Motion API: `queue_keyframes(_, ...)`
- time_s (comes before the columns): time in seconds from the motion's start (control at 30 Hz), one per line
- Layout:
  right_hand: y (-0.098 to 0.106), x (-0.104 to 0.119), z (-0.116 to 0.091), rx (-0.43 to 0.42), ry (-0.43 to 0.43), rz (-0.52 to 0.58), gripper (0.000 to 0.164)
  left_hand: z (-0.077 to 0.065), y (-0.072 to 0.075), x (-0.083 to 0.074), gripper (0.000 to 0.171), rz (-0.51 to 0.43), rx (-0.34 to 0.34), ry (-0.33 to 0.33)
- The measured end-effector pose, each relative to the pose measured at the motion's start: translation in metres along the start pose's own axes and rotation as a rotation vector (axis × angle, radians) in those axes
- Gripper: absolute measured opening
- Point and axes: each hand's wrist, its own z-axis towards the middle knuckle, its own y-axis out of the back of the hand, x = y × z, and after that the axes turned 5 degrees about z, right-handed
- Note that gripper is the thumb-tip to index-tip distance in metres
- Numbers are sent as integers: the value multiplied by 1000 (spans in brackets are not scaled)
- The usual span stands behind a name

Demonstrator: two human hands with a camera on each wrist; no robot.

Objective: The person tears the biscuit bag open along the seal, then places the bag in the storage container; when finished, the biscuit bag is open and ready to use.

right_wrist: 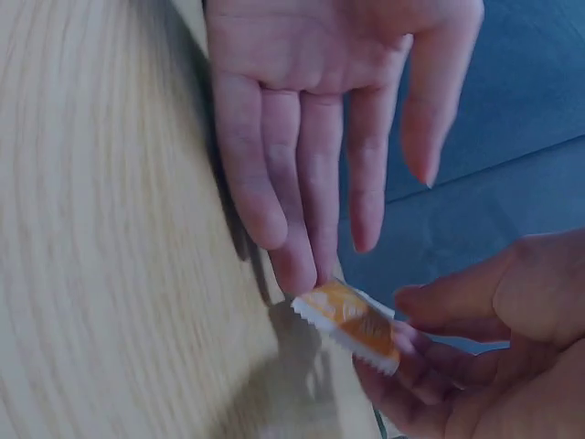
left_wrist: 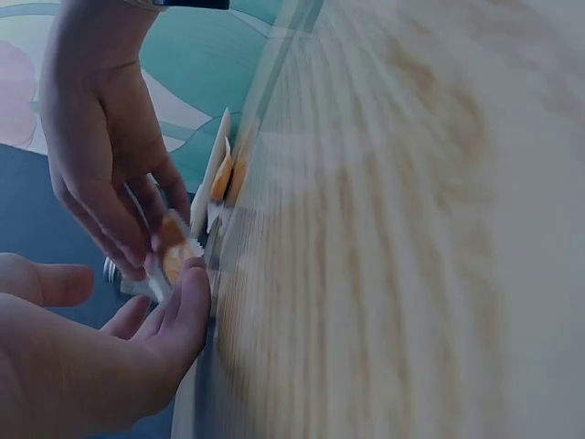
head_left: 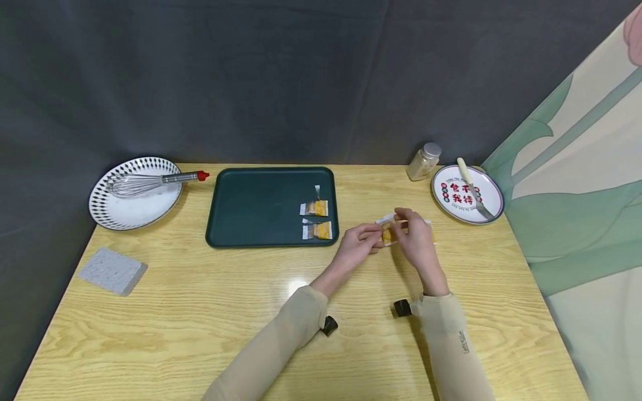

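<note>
Both hands meet at a small orange-and-white wrapped snack packet [head_left: 386,234], right of the tray. My right hand [head_left: 417,238] pinches the packet by its edge; part of the wrapper is hidden behind the fingers. My left hand [head_left: 357,245] reaches in from the left, its fingers fairly straight and their tips at the packet [right_wrist: 347,320]. In the left wrist view the left thumb stands apart from the fingers. Another packet [head_left: 434,236] shows partly behind the right hand. Two similar packets [head_left: 317,230] lie at the right side of the dark green tray [head_left: 251,209].
A patterned bowl [head_left: 130,214] with a whisk [head_left: 175,177] sits far left, a grey sponge [head_left: 111,271] in front of it. At back right stand a lidded jar [head_left: 423,161] and a plate [head_left: 451,209] bearing a spreader knife [head_left: 473,192]. A dark curtain borders the wooden table.
</note>
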Motion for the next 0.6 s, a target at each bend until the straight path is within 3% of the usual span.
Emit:
queue_keyframes(0.23,0,10,-2,33,-17,119,38,-9,15,-2,31,-58,-46,-23)
queue_keyframes(0.6,-3,17,-9,53,-44,266,19,-20,32,-6,31,-52,-46,-79)
